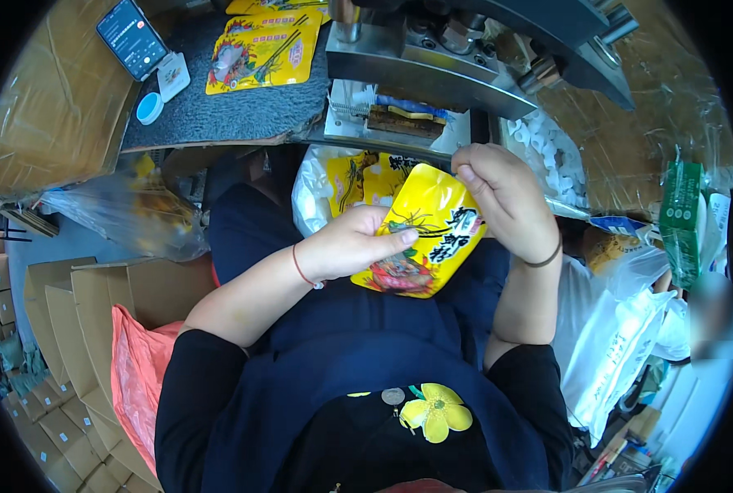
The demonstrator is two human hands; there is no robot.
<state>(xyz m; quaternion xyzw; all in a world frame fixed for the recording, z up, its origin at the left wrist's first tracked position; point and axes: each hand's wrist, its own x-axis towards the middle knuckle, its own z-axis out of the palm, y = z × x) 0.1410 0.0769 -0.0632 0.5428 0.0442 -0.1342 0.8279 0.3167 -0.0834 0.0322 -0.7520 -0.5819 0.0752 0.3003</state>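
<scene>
A yellow pouch (426,234) with dark lettering and a red food picture is held tilted above my lap. My left hand (342,246) grips its left side, the thumb lying across the printed front and the other fingers hidden behind. At the upper right corner, my right hand (506,197) is closed on the pouch's edge with fingers curled. Just beyond the pouch, a white plastic bag (307,193) holds more yellow pouches (358,177). A metal press (432,78) stands above the bag, with a brown block (403,123) under its plate.
At the far left, a dark mat (218,119) bears stacked yellow pouches (268,53), a propped phone (132,37) and a round blue-and-white lid (149,108). White scraps (543,156) lie right of the press. Cardboard boxes (99,304) stand at left; a white sack (608,345) is at right.
</scene>
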